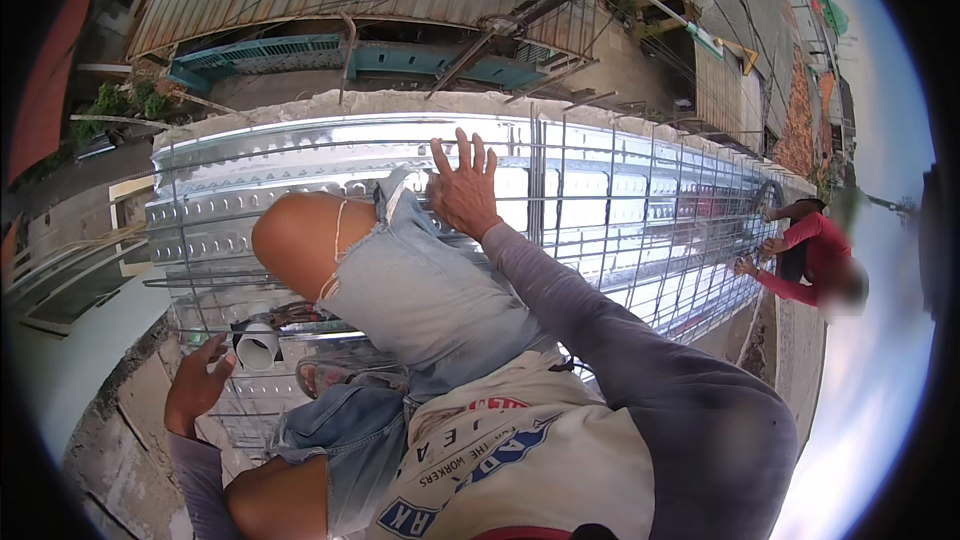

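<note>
My right hand rests spread on the steel rebar mesh over shiny corrugated metal decking, beside my raised knee in torn denim shorts. My left hand is low at the left, fingers loosely bent and apart at a bar beside a short white plastic pipe standing up through the decking. A dark tool or metal piece, too cluttered to make out, lies just behind the pipe. My sandaled foot is on the decking right of the pipe.
A co-worker in a red top crouches at the far right, hands on the mesh. A rough concrete edge borders the decking. Beyond it are a drop to a lane, corrugated roofs and overhead wires with a pole.
</note>
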`<action>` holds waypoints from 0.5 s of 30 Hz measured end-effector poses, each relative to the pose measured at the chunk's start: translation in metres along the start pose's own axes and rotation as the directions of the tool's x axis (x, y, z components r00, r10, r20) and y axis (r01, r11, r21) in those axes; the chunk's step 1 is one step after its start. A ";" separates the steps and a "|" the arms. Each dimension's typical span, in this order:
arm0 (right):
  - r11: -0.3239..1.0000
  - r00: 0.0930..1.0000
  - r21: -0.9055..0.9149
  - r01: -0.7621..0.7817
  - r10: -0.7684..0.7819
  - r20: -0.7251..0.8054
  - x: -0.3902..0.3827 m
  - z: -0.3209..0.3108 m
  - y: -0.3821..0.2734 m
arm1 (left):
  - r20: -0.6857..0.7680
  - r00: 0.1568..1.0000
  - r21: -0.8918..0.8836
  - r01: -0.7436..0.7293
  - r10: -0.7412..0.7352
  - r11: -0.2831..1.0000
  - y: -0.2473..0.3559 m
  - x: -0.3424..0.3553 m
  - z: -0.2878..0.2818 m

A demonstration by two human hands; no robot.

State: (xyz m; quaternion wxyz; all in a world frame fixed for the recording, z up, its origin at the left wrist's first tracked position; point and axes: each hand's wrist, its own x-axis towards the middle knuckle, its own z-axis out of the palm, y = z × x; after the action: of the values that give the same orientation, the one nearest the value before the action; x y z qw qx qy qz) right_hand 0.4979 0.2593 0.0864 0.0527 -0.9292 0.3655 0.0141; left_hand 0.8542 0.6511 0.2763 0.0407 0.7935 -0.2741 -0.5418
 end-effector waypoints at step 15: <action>0.944 0.952 0.201 -0.263 0.220 0.211 -0.008 -0.013 0.041 | 0.004 0.999 0.023 -0.050 0.050 0.998 -0.007 0.019 -0.003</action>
State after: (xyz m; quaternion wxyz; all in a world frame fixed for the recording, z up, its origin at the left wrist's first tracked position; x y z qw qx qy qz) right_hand 0.4641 0.2334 0.0967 0.1902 -0.8597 0.4696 0.0653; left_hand 0.8646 0.6474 0.2594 0.0447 0.7858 -0.3002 -0.5388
